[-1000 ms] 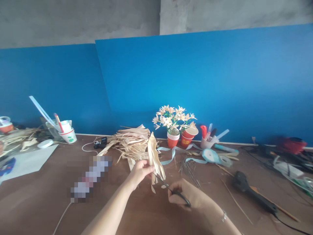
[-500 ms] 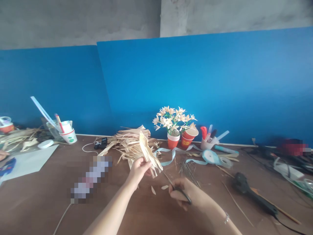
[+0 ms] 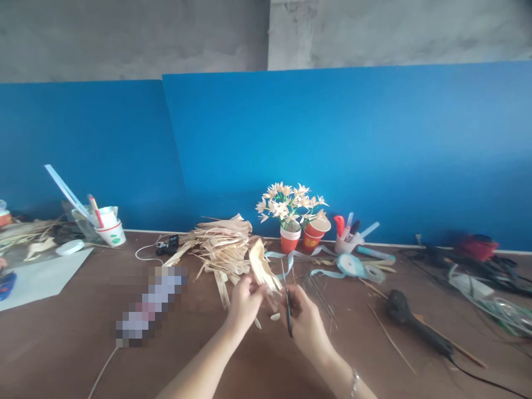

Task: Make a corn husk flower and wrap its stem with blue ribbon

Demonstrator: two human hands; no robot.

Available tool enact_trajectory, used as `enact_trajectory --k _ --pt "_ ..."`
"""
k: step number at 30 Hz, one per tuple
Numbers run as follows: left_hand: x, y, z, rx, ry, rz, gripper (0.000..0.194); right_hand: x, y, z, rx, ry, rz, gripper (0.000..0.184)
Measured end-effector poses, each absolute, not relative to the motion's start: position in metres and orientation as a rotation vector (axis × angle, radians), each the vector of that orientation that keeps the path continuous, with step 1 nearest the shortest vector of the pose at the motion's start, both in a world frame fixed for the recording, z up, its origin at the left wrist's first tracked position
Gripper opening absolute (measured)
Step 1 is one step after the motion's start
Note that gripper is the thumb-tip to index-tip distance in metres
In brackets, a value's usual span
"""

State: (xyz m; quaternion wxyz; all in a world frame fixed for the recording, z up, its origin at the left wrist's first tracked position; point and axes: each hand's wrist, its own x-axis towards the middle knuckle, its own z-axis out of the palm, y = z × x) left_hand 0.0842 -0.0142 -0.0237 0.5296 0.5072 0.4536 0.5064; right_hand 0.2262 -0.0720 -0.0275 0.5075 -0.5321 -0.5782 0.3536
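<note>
A pale dried corn husk (image 3: 261,267) is pinched between the thumb and fingers of my left hand (image 3: 246,302), its broad end pointing up and away. My right hand (image 3: 306,316) grips a pair of scissors (image 3: 289,310) with dark handles; the thin blades point away from me, beside the husk's right edge. Whether the blades touch the husk I cannot tell. Under my hands, a small cut petal-shaped piece (image 3: 275,317) lies on the brown table (image 3: 216,360). Behind my left hand is a heap of dried husks (image 3: 224,244).
Husk flowers (image 3: 286,202) stand in orange-and-white paper cups (image 3: 290,241) by the blue panel. To the right lie light-blue ribbon (image 3: 348,266), thin wires (image 3: 322,291) and a black corded tool (image 3: 419,327). A white cup (image 3: 113,234) and white paper (image 3: 54,277) are at left.
My right hand has turned the scissors from slanting left to pointing away and moved closer to my left hand. The husk has shifted slightly right and lower.
</note>
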Motion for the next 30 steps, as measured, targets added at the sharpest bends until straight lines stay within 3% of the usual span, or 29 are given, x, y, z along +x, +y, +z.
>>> enact_trajectory --k 7,11,17,25,30 --pt "0.071 -0.004 -0.013 0.821 1.012 1.321 0.031 0.236 -0.074 -0.020 -1.409 -1.515 0.782 0.019" --pt "0.076 -0.007 -0.017 0.594 0.926 1.396 0.033 0.230 -0.077 -0.019 -1.343 -1.536 0.879 0.022" --pt "0.092 -0.028 -0.009 0.690 0.979 1.387 0.036 0.216 -0.080 -0.026 -1.235 -1.470 1.117 0.035" --pt "0.107 -0.055 0.004 0.787 0.895 1.304 0.041 0.208 -0.078 -0.030 -1.067 -1.336 1.186 0.032" --pt "0.105 -0.051 0.003 0.786 0.896 1.354 0.040 0.206 -0.073 -0.041 -1.181 -1.302 1.167 0.035"
